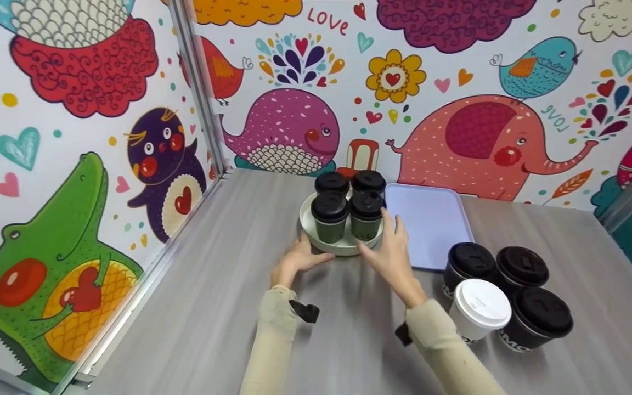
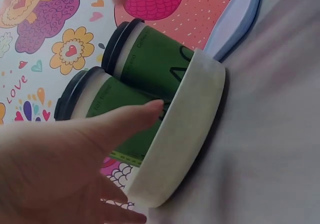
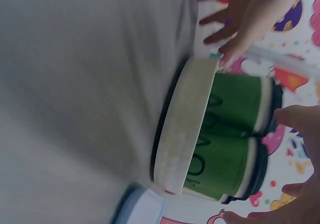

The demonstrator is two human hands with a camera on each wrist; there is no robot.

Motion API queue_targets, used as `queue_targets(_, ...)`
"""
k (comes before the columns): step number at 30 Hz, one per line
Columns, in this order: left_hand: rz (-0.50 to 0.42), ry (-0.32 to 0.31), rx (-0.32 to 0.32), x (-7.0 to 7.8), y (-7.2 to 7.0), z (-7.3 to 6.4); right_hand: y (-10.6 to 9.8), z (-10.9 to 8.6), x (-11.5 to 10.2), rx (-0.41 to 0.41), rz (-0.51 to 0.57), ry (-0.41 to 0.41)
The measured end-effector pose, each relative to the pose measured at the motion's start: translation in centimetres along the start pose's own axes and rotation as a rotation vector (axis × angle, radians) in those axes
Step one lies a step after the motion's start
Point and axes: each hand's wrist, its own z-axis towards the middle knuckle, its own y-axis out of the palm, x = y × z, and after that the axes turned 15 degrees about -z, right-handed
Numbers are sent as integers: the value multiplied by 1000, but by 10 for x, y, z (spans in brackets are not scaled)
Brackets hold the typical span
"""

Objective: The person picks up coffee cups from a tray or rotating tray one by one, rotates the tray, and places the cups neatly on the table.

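Several green paper cups (image 1: pixel 330 231) with black lids stand together in a round white tray (image 1: pixel 340 251) on the table. My left hand (image 1: pixel 297 258) is at the tray's front left, fingers spread. In the left wrist view its thumb (image 2: pixel 127 118) is stretched out in front of a green cup (image 2: pixel 155 57); whether it touches is unclear. At the tray's right side is my right hand (image 1: pixel 391 253), thumb and fingers apart beside the front right cup (image 1: pixel 366 224). The right wrist view shows the right fingers (image 3: pixel 300 119) near the lids, with no grip on them.
A lavender rectangular tray (image 1: pixel 431 227) lies right of the round one. Closer on the right stand several black-lidded dark cups (image 1: pixel 535 318) and a white cup (image 1: pixel 480 310) with a white lid. Cartoon-printed panels (image 1: pixel 283 131) border the table at the back and left.
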Motion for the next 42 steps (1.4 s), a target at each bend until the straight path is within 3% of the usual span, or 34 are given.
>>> queue_targets(7, 16, -5, 1, 1, 5, 0, 16, 45, 4, -42, -26, 11)
queue_targets(12, 32, -30, 3, 0, 1, 1, 27, 58, 4, -14, -26, -4)
queue_targets(17, 41, -44, -5, 4, 6, 1, 29, 59, 12, -6, -5, 21)
queue_targets(24, 56, -58, -11, 4, 3, -1, 26, 58, 10, 6, 39, 39)
queue_targets(31, 72, -92, -21, 4, 1, -2, 6, 50, 5, 110, 98, 27)
queue_targets(37, 73, -98, -20, 6, 1, -3, -11, 29, 5, 204, 122, 47)
queue_targets(42, 64, -93, -27, 5, 0, -2, -23, 3, 8, 198, 106, 80)
